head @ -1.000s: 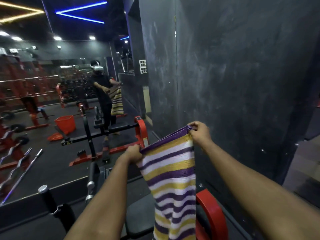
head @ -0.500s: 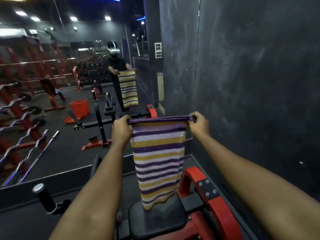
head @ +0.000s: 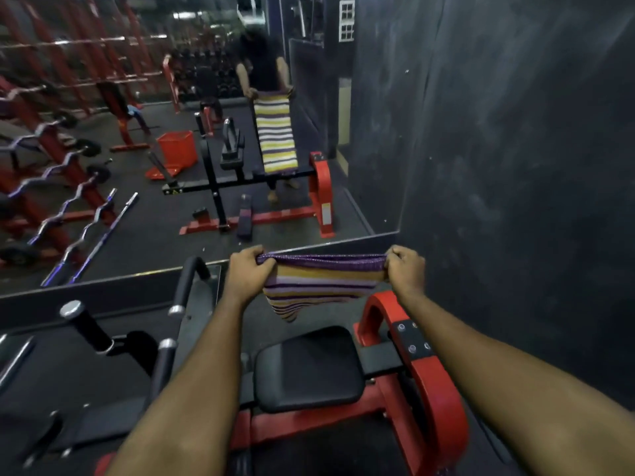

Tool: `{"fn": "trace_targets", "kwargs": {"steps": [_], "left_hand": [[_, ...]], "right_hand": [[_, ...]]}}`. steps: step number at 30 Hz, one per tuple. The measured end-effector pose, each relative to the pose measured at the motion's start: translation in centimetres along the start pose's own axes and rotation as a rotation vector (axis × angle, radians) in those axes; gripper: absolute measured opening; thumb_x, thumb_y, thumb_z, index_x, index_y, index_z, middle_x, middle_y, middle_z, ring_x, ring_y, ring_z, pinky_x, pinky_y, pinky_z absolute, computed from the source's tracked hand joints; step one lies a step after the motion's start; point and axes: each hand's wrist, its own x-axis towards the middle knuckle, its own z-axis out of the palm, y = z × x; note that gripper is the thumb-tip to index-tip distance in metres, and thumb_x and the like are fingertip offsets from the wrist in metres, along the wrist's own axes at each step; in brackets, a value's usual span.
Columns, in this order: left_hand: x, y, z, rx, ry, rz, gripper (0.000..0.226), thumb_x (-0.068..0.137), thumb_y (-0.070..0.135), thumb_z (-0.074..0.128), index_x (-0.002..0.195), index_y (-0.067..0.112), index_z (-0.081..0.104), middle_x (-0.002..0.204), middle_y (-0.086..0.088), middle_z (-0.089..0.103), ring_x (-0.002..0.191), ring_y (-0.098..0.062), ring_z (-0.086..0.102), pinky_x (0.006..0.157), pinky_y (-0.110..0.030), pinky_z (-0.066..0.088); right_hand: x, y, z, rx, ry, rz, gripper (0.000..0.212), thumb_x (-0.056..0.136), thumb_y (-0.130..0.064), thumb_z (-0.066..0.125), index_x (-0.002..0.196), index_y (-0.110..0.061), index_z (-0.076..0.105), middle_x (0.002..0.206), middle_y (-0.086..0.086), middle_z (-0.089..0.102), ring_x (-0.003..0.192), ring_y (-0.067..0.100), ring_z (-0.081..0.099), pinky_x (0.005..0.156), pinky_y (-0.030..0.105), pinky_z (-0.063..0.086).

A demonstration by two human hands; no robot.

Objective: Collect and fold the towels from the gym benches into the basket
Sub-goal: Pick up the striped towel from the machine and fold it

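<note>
We hold the striped towel [head: 319, 286] out in front of us by its top edge, one hand at each upper corner. Our left hand [head: 249, 273] has its fingers curled tight round the left corner, with the purple hem bunched in the fist. Our right hand [head: 405, 269] grips the right corner the same way, knuckles up and fingers folded over the cloth. Between the two fists the hem runs taut and nearly level.

Below the hem the towel hangs free in bands of purple, yellow and pale lilac, narrowing to a point at its lower end. That point hangs over the far edge of the black seat pad [head: 309, 369] and appears clear of it.

The pad sits on a red frame [head: 433, 389], whose curved arm rises at the pad's right edge, beneath our right forearm. Off the pad's left edge a black handle [head: 86, 326] with a metal cap slants upward. A dark wall [head: 515, 166] stands close on the right.

Ahead is a mirror [head: 144, 221]. In it a person's reflection [head: 263, 63] holds the same towel by its top, and there it hangs long and flat. Also in the mirror, an orange basket [head: 177, 149] stands on the dark floor, well apart from the towel, to the left of a black and red bench. Curl bars [head: 68, 197] lean on a red rack along the mirror's left edge.
</note>
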Motion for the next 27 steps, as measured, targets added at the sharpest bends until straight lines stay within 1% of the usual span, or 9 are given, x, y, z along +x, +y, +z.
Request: {"fn": "trace_targets", "kwargs": {"steps": [4,7,11,16,19,20,22,25,27], "left_hand": [[-6.7,-1.1,2.3,0.011,-0.072,-0.136,0.027,0.069,0.032,0.053,0.057,0.009,0.048,0.051,0.002,0.045,0.051,-0.009,0.040,0.055,-0.033,0.035],[-11.8,-2.5,4.3,0.035,-0.120,-0.244,0.030,0.069,0.033,0.053,0.056,0.006,0.049,0.052,-0.005,0.048,0.053,-0.015,0.044,0.055,-0.036,0.037],[-17.3,-3.7,6.4,0.082,-0.185,-0.373,0.035,0.066,0.035,0.050,0.053,0.002,0.052,0.058,-0.023,0.054,0.054,-0.019,0.048,0.056,-0.038,0.036],[-20.1,-4.4,7.8,0.092,-0.240,-0.500,0.036,0.066,0.035,0.053,0.065,0.001,0.065,0.062,-0.017,0.064,0.063,-0.025,0.061,0.061,-0.041,0.046],[-20.2,-5.8,8.4,0.088,-0.246,-0.513,0.025,0.072,0.030,0.056,0.079,0.009,0.066,0.074,-0.008,0.070,0.075,-0.024,0.066,0.070,-0.036,0.052],[-20.1,-6.2,8.7,0.084,-0.251,-0.505,0.023,0.073,0.027,0.056,0.085,0.010,0.067,0.078,-0.006,0.071,0.077,-0.022,0.067,0.072,-0.036,0.054],[-19.7,-7.4,9.6,0.081,-0.260,-0.487,0.017,0.077,0.016,0.059,0.091,0.011,0.067,0.083,-0.004,0.072,0.079,-0.020,0.067,0.073,-0.034,0.054],[-18.6,-8.0,10.2,0.075,-0.231,-0.463,0.003,0.080,0.012,0.059,0.080,0.013,0.061,0.076,-0.004,0.067,0.073,-0.023,0.063,0.068,-0.033,0.049],[-16.3,-8.1,10.1,0.073,-0.182,-0.435,0.011,0.077,0.020,0.057,0.068,0.018,0.051,0.067,-0.004,0.060,0.066,-0.025,0.058,0.063,-0.037,0.046]], "right_hand": [[-4.2,4.4,-1.0,-0.087,-0.117,-0.023,0.023,0.071,-0.022,0.043,0.053,-0.008,0.050,0.052,0.009,0.048,0.057,0.031,0.051,0.060,0.044,0.043],[-7.0,8.2,-1.2,-0.127,-0.207,0.007,0.024,0.073,-0.018,0.046,0.050,-0.009,0.043,0.047,0.003,0.038,0.053,0.027,0.043,0.056,0.046,0.040],[-10.3,12.8,-1.3,-0.130,-0.306,0.072,0.030,0.069,-0.026,0.041,0.056,0.000,0.049,0.051,0.015,0.046,0.054,0.023,0.045,0.057,0.047,0.042],[-11.7,15.8,-0.9,-0.166,-0.386,0.080,0.030,0.069,-0.031,0.040,0.048,-0.011,0.048,0.050,0.011,0.053,0.055,0.031,0.055,0.059,0.048,0.047],[-11.7,16.1,-0.2,-0.198,-0.418,0.140,0.028,0.080,-0.020,0.049,0.056,-0.006,0.056,0.057,0.012,0.061,0.060,0.030,0.060,0.077,0.042,0.044],[-11.6,16.3,0.1,-0.197,-0.423,0.149,0.026,0.082,-0.013,0.051,0.057,-0.006,0.057,0.058,0.011,0.062,0.062,0.029,0.061,0.077,0.040,0.042],[-11.0,17.1,1.1,-0.191,-0.420,0.146,0.027,0.083,-0.009,0.053,0.056,-0.012,0.056,0.058,0.004,0.062,0.063,0.026,0.062,0.066,0.037,0.046],[-9.8,16.9,2.1,-0.194,-0.415,0.146,0.029,0.082,-0.009,0.053,0.054,-0.016,0.053,0.056,0.001,0.059,0.060,0.024,0.059,0.058,0.032,0.041],[-8.2,15.5,3.0,-0.156,-0.356,0.164,0.021,0.078,-0.016,0.050,0.059,-0.012,0.056,0.055,0.003,0.059,0.059,0.025,0.059,0.058,0.036,0.046]]}}
